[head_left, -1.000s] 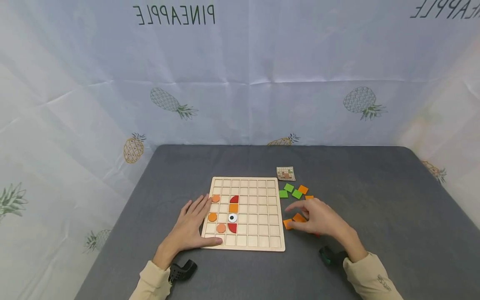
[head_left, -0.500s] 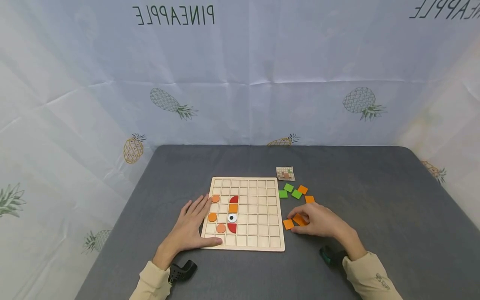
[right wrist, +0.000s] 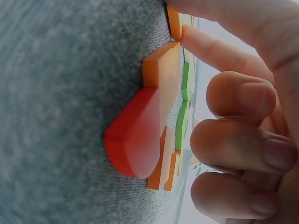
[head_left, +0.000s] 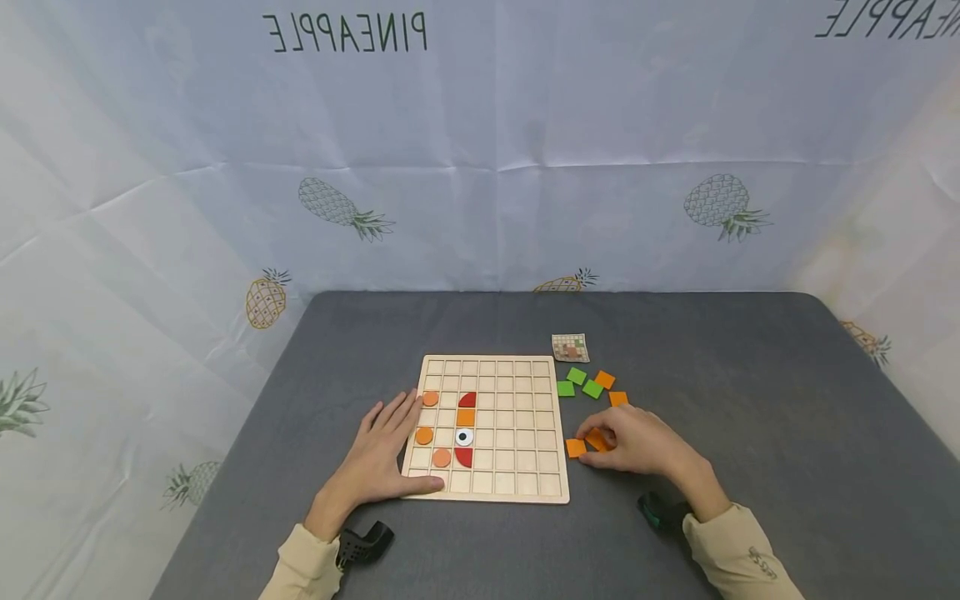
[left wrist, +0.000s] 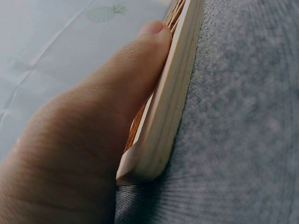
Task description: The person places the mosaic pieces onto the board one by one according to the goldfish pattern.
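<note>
A wooden grid board [head_left: 517, 487] lies flat on the table with round orange pieces [head_left: 423, 436], red quarter-round pieces [head_left: 464, 457], an orange square and a round eye piece [head_left: 464, 437] in its cells. My left hand [head_left: 381, 454] rests spread over its left side, thumb along the near edge, as the left wrist view shows. Right of the board, my right hand [head_left: 637, 440] pinches an orange square tile [head_left: 575, 448] between thumb and index finger. Another orange tile [head_left: 597, 439] lies under the fingers. A red rounded piece [right wrist: 135, 130] appears beside it in the right wrist view, hidden from the head view.
Green tiles [head_left: 592, 389] and more orange tiles [head_left: 618, 398] lie loose beyond my right hand. A small pattern card [head_left: 571, 347] lies past the board's far right corner. A pineapple-print curtain [head_left: 495, 225] hangs behind the grey table [head_left: 712, 350].
The right thumb and index finger have come together from a wider spread, down onto the orange tile nearest the board. My left hand keeps its place on the board.
</note>
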The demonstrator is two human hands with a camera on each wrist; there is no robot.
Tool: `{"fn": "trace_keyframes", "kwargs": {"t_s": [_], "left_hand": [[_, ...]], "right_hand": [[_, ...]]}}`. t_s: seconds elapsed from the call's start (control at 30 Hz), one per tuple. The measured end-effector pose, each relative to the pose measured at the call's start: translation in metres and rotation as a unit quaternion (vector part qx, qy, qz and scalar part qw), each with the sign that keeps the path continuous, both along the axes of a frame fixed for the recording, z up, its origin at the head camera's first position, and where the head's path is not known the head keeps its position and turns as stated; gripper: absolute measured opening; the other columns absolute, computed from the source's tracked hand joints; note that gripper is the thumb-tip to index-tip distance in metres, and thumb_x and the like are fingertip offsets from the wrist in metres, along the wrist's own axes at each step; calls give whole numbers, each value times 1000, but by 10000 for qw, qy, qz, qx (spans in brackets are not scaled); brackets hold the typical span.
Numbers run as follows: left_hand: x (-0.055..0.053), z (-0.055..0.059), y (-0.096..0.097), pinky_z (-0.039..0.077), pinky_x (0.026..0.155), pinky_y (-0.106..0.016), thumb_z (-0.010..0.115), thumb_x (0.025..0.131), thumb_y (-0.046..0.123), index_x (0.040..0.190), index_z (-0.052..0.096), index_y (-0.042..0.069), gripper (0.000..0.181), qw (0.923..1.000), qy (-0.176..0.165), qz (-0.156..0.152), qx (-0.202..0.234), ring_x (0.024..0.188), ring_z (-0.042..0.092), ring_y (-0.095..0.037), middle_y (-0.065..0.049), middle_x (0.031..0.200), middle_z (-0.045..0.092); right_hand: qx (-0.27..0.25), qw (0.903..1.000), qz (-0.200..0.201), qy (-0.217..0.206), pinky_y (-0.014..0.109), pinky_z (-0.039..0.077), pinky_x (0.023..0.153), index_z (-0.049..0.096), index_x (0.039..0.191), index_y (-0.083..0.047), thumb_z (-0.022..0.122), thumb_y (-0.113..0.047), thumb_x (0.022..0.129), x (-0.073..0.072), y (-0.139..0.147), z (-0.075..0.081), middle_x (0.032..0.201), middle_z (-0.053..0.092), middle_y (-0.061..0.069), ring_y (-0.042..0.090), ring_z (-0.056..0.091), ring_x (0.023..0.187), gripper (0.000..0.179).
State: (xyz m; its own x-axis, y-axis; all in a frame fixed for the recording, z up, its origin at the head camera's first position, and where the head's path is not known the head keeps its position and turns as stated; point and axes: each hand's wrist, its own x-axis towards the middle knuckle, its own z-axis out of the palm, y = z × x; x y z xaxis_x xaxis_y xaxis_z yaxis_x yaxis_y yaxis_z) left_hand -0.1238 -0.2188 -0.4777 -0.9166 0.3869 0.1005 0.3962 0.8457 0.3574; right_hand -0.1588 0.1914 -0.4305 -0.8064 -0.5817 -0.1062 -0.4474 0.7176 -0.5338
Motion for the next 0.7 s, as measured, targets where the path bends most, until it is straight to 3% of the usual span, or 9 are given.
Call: {"fn": "trace_keyframes", "kwargs": {"t_s": [0.7], "left_hand": [[-1, -3, -1, 16, 123, -62, 64, 72, 85, 163, 26, 8, 125, 10000, 26, -15, -36, 158, 26, -36, -12, 171, 24]], "right_hand": [[104, 9993, -170, 329, 17, 25, 50, 79, 103, -19, 81, -27, 87, 2, -2, 0, 60, 46, -15, -2, 38, 52, 18]]}}
